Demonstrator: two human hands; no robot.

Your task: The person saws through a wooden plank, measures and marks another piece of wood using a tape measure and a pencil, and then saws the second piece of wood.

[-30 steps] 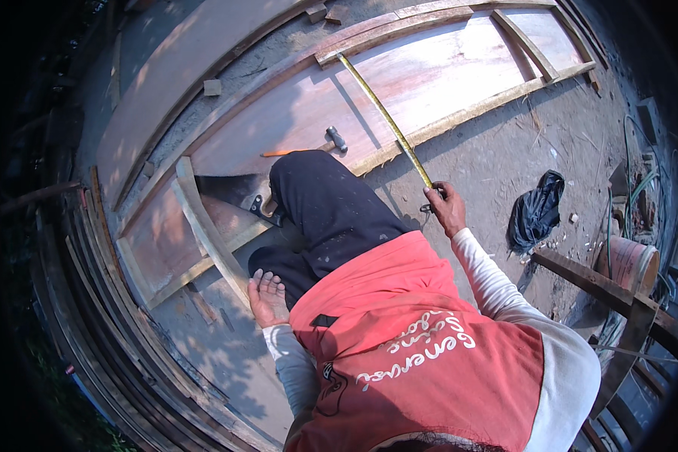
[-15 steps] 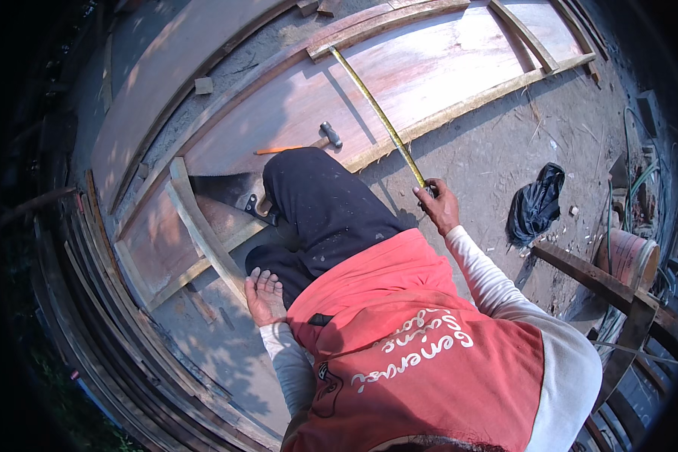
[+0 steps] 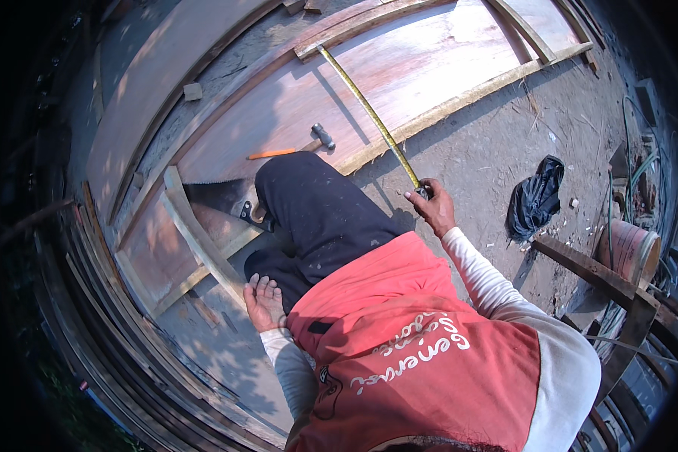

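Observation:
My right hand [image 3: 434, 206] is closed round the case of a tape measure, and its yellow blade [image 3: 369, 113] stretches across a framed plywood panel [image 3: 279, 113]. The blade's far end meets a wooden batten [image 3: 369, 29] along the panel's far edge. Palm up, my left hand [image 3: 264, 303] rests by my knee with its fingers apart and nothing in it, near the end of a wooden strip [image 3: 196, 233]. A hammer [image 3: 320, 138] with an orange-tipped handle lies on the panel beyond my knee. Partly hidden by my leg is a handsaw [image 3: 252, 215].
A second panel [image 3: 154, 83] lies at the upper left. Long wooden strips [image 3: 98, 316] are stacked on the left. To the right are a black plastic bag [image 3: 536, 197], a wooden beam [image 3: 580, 267] and a bucket-like container [image 3: 629, 252]. A small wood block [image 3: 193, 92] sits between the panels.
The view has shifted slightly. My right hand still holds the tape measure, its blade lying across the panel as before. The left hand stays open by my knee.

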